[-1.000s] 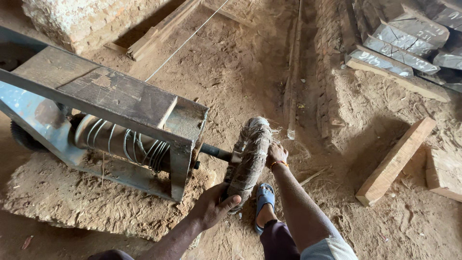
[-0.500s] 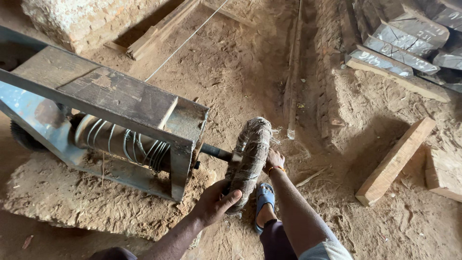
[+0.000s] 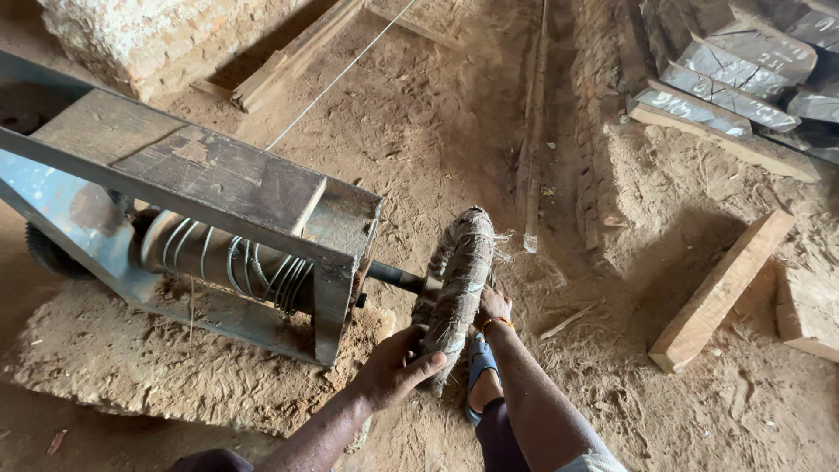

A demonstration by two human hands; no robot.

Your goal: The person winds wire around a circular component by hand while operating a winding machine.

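Note:
A wheel wrapped in coarse rope and fibre (image 3: 461,271) sits on a dark axle (image 3: 395,277) that sticks out of a metal and wood frame (image 3: 201,175). Inside the frame, a drum (image 3: 218,258) is wound with wire. My left hand (image 3: 393,367) grips the wheel's lower rim from the left. My right hand (image 3: 494,306), an orange band at its wrist, holds the rim's right side. My foot in a blue sandal (image 3: 479,367) rests on the ground just under the wheel.
A thin taut wire (image 3: 341,74) runs from the frame away up the dirt floor. A wooden plank (image 3: 721,293) lies at the right. Grey stone slabs (image 3: 725,61) are stacked at the top right, and a long beam (image 3: 530,149) lies in a trench. A rough block (image 3: 140,35) stands at the top left.
My right hand has slid down the wheel's right rim towards me. The left hand stays at the lower rim, fingers shifted slightly. The frame has not moved.

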